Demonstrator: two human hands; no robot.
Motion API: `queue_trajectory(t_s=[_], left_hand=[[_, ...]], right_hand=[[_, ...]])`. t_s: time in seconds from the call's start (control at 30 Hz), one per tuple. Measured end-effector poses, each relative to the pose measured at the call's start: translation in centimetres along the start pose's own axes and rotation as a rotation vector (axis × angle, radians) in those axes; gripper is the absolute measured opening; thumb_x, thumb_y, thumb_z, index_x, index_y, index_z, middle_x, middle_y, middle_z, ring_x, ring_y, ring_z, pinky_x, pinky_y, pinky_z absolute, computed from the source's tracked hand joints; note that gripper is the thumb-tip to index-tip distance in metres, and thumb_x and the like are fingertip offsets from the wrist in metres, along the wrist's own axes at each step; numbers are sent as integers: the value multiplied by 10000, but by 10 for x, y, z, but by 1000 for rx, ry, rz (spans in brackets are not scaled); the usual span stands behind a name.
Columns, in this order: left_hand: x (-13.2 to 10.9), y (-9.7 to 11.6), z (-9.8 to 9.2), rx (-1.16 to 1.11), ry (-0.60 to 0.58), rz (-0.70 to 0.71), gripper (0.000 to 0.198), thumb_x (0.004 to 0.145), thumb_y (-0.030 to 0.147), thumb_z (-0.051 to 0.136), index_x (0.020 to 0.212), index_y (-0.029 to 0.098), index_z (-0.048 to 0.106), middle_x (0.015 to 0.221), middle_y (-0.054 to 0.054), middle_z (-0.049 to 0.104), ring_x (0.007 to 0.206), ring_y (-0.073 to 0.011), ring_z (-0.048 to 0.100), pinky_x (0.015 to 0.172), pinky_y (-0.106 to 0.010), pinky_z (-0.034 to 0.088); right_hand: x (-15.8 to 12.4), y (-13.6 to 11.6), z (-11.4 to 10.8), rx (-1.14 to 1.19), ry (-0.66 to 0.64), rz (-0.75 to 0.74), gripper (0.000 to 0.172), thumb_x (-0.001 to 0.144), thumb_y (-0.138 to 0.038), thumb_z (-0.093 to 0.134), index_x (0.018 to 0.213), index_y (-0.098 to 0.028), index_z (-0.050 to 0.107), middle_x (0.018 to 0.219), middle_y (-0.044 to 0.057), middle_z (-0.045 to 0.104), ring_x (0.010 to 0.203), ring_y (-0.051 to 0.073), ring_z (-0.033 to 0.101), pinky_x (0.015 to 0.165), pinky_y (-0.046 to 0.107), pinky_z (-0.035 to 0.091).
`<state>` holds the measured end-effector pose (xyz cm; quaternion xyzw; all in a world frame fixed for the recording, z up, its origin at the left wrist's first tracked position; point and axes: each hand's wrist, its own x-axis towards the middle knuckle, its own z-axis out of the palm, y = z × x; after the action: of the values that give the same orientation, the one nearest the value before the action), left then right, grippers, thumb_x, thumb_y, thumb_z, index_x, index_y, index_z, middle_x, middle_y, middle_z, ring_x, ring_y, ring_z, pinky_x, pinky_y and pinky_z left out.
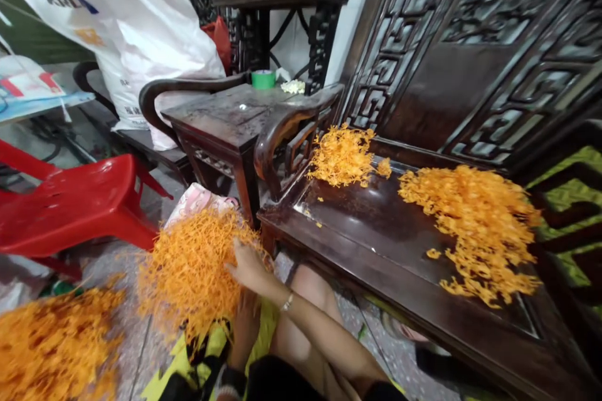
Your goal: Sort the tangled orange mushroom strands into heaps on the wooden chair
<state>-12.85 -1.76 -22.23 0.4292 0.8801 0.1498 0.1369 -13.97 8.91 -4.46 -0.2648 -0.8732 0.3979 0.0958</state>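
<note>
A person (320,338) sits just off the front edge of a carved dark wood bench (357,213), working a large clump of orange strands (197,269) held out over the floor. The right hand (249,266), a thin bracelet (287,302) at the wrist, rests on the clump, its grip partly open with the fingers spread across the strands. The left hand (244,329) sits beneath the clump with its fingers pushed up into the mass; how tightly that grip closes cannot be told. A yellow cloth (211,344) lies across the lap, just below the clump.

On the bench's surface, a small heap of orange strands (342,155) sits near the armrest and a wider heap (470,232) lies toward the far end. Another orange heap (51,344) covers the floor to the left of the bench. Farther left stands a red plastic stool (79,200). Behind the bench's armrest, a dark wooden side table (226,119) carries a roll of green tape (263,79), with a white woven sack (141,31) beyond it.
</note>
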Motion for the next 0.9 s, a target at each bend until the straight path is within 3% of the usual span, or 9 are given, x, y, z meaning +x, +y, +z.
queue_trajectory(t_s=[0.1,0.23,0.33,0.43,0.53,0.67,0.73,0.8,0.9], left_hand=[[-2,-11,3,53,-101,-37,517,799,190,400,1249,268,643,1358,-13,575,1325,-224,453,1086,-378,399],[21,-25,-14,-50,-298,-22,540,778,288,423,1283,271,614,1404,-11,519,1316,-196,464,1084,-317,382],[49,-25,-51,-195,-420,37,479,753,412,413,1163,450,658,1284,110,613,1239,-205,549,1043,-335,430],[68,-1,-105,-340,-470,201,382,771,492,413,1017,501,705,1121,143,703,1144,-220,626,1014,-331,460],[74,53,-169,-566,-378,427,378,888,465,393,1153,435,660,1233,107,661,1171,-187,604,1047,-316,437],[106,162,-230,-620,-127,734,341,939,421,412,1169,321,642,1171,12,689,1085,-186,622,1000,-316,464],[144,221,-238,-595,120,808,403,937,384,437,1285,223,559,1260,-65,635,1176,-210,562,1043,-341,426],[191,273,-233,-515,350,708,574,902,327,515,1417,100,398,1452,-158,451,1348,-272,394,1126,-408,316],[253,330,-211,-491,358,568,839,794,311,684,1468,27,272,1488,-216,378,1378,-313,344,1112,-398,326]], right_hand=[[-3,6,-44,51,54,-127,167,852,-307,617,981,-204,639,845,7,707,708,135,625,652,232,443],[-6,23,-175,-73,493,-257,235,915,-374,506,836,-207,651,833,28,688,756,154,621,714,279,460],[18,58,-270,-390,812,-47,333,809,-369,639,1058,-149,630,1121,159,627,1096,287,547,943,427,414],[46,104,-321,-422,774,288,573,662,-282,757,1163,-83,563,1205,251,567,1101,359,530,909,475,413],[66,131,-338,-371,734,320,422,623,-206,749,993,-83,588,869,168,653,823,280,593,775,400,442],[80,126,-346,-302,792,178,108,709,-179,598,792,-158,531,726,45,598,694,163,521,713,295,409],[82,116,-351,-252,833,106,65,722,-174,549,708,-178,485,693,17,563,666,140,489,692,275,397],[82,108,-358,-195,877,61,138,737,-194,539,644,-190,436,640,-4,516,629,127,466,661,267,392],[83,97,-370,-112,941,28,225,811,-241,500,617,-199,395,612,-12,492,586,114,477,605,253,404]])
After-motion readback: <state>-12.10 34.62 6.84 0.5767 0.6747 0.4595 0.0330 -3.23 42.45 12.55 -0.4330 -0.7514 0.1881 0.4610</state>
